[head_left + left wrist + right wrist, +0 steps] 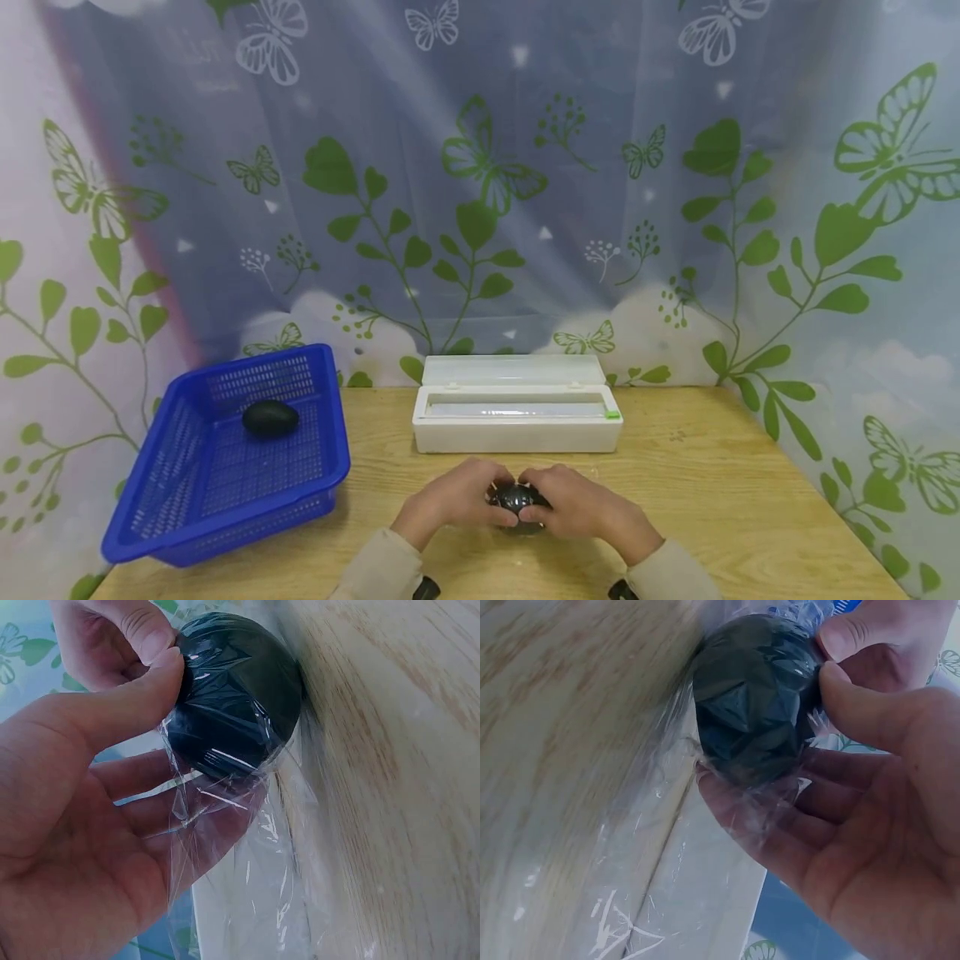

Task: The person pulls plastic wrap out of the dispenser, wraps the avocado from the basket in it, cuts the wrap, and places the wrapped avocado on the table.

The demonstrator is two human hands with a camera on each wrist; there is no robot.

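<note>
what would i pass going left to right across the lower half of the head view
Blue basket, the person's left hand, film-wrapped dark rounded item, the person's right hand.

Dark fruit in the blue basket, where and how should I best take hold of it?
I'd grip the dark fruit round its middle, coming from above, on its near and far sides. It is oval, lying lengthwise roughly left to right, and the blue basket is open on top with walls all around.
</note>
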